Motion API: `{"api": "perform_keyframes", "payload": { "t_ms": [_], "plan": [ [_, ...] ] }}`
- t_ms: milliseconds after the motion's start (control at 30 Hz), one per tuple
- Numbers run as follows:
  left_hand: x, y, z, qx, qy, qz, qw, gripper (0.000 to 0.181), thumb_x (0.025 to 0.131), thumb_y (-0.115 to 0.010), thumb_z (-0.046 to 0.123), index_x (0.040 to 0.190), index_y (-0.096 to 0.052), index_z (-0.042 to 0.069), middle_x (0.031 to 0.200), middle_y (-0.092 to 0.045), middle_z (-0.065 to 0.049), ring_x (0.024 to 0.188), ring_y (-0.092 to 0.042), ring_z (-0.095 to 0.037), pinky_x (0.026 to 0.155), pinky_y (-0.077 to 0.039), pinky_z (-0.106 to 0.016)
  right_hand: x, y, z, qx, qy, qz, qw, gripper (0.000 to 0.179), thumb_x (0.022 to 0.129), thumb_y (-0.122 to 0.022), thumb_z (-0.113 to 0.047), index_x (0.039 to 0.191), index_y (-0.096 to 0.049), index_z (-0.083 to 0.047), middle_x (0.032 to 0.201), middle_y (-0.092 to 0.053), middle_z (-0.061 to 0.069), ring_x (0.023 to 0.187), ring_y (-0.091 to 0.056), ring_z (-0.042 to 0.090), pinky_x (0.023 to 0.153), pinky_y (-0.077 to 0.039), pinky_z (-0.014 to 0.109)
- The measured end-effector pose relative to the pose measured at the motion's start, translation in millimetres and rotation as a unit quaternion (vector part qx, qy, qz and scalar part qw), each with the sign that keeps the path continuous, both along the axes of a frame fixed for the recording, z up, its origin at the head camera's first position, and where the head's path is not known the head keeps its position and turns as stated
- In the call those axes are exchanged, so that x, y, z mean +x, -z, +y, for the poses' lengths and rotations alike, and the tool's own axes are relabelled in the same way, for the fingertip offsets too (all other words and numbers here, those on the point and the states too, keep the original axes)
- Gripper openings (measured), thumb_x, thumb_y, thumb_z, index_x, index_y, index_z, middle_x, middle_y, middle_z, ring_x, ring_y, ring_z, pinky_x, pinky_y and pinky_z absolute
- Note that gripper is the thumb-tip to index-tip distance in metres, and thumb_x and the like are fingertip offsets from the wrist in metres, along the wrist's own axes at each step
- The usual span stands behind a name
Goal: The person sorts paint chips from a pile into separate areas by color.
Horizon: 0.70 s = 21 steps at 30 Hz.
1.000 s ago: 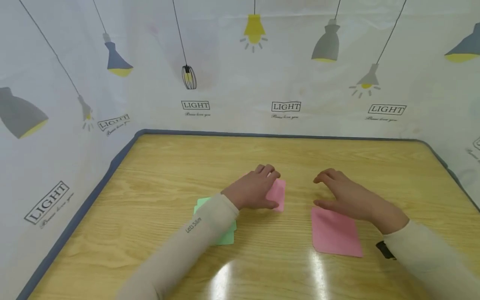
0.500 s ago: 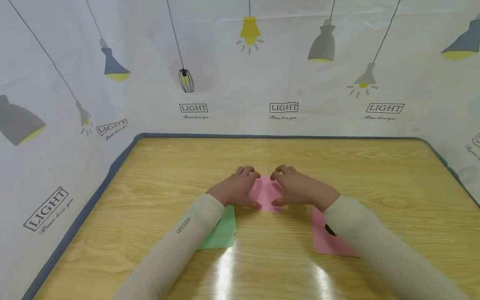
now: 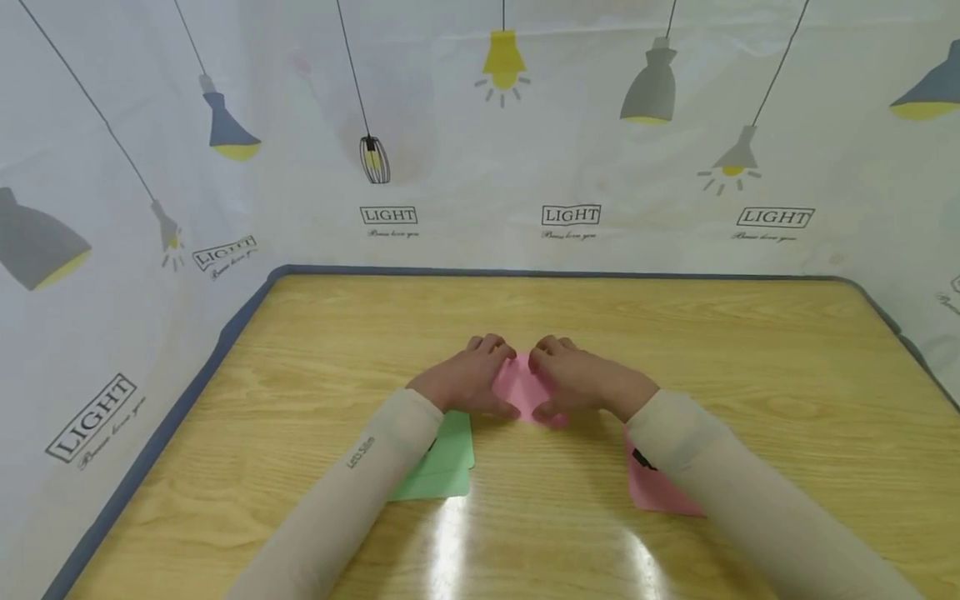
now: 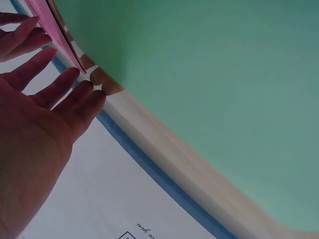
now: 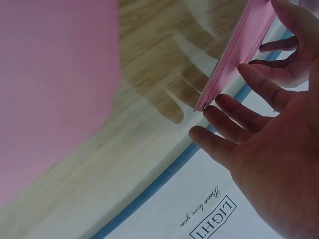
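Note:
A small pink square sheet (image 3: 521,385) with rounded corners lies at mid-table between both hands. In the right wrist view the pink sheets (image 5: 234,64) show edge-on as thin layers. My left hand (image 3: 474,379) rests along the left side, thumb near the front edge and fingers bent at the back. My right hand (image 3: 587,379) mirrors it from the right. In the right wrist view, right-hand fingertips touch or nearly touch the layered edge. Loosely extended left fingers (image 4: 55,94) reach the edge in the left wrist view. Whether the sheets are lifted cannot be told.
Overlapping green sheets (image 3: 448,467) lie beneath the left forearm. Another pink square (image 3: 660,493) is partly hidden under the right sleeve. The wooden table (image 3: 360,325) has a blue-edged border and stands against a white lamp-print covering (image 3: 450,167).
My right hand has come left from above the right-hand pink square to the middle pink sheet. My left hand and that sheet have shifted left. Over the last half second the hands drew slightly closer.

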State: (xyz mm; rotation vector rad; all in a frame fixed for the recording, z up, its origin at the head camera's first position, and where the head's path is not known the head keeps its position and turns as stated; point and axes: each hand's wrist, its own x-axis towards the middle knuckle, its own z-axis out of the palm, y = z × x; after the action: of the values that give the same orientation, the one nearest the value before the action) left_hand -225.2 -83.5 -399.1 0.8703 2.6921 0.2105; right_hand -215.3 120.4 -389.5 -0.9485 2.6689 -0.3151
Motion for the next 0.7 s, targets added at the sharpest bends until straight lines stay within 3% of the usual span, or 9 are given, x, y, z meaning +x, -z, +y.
{"api": "perform_keyframes", "payload": {
  "t_ms": [333,700],
  "plan": [
    [-0.3,1.2,-0.2,0.028,0.032,0.006,0.9991,0.071,0.085,-0.074,0.045,0.139,-0.047,0.007,0.137,-0.039,-0.007,0.126,-0.036,-0.024,0.103,-0.038,-0.032,-0.9,-0.1,-2.7,-0.006,-0.002,0.005,1.0,0.049,0.084,-0.077,-0.034,0.116,-0.055,-0.004,0.12,-0.043,0.012,0.109,-0.043,0.027,0.088,-0.046,0.037],
    [1.2,2.8,1.8,0.028,0.031,0.02,0.9989,0.08,0.081,-0.076,0.049,0.142,-0.044,0.008,0.14,-0.036,-0.008,0.123,-0.037,-0.023,0.099,-0.043,-0.032,-0.7,4.9,-6.1,-0.004,0.002,0.035,0.9994,0.07,0.08,-0.076,-0.041,0.129,-0.048,0.001,0.133,-0.039,0.02,0.119,-0.042,0.032,0.094,-0.046,0.042]
  ]
}}
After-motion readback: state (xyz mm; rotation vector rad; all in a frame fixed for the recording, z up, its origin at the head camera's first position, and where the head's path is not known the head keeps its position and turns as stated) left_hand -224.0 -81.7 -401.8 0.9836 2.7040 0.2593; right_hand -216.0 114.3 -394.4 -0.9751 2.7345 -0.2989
